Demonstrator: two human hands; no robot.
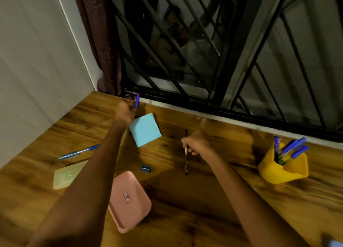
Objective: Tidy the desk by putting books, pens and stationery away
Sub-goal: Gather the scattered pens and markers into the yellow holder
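The left hand [124, 111] reaches to the far edge of the worktop [204, 209], its grip pinched on a blue pen [137, 101]. The right hand [196, 143] has its grip curled round a dark pencil [186, 160] at mid-shaft, the tip hanging low. Both look light, stiff and slim, likely easy to roll, so holding near the middle suits the trip to the yellow holder [284, 169]. Another blue pen [78, 152] lies loose.
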